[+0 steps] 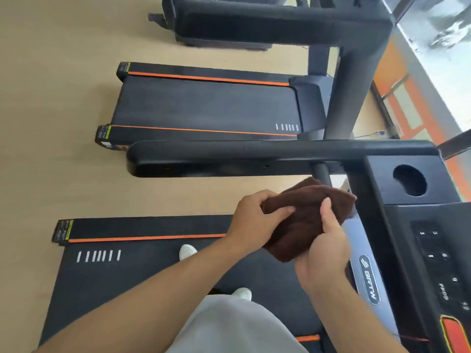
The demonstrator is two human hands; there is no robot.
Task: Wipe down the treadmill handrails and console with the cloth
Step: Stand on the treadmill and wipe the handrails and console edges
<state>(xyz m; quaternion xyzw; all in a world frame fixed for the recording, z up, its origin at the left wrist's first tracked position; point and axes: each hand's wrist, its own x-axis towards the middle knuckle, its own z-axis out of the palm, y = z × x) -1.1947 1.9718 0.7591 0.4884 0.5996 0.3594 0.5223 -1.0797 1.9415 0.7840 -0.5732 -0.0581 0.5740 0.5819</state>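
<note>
Both hands grip a folded brown cloth (303, 220) (left hand (251, 220), right hand (325, 253)); best kept flat-folded before pressing along the handrail (229, 156)

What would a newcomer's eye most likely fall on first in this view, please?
Probably the brown cloth at centre, held bunched between the left hand and the right hand, apart from the treadmill. Next, the long black handrail stretching across the middle just beyond the hands, and the console with its round cup hollow and keypad at right. A second treadmill with orange stripes lies farther off on the pale floor.
</note>
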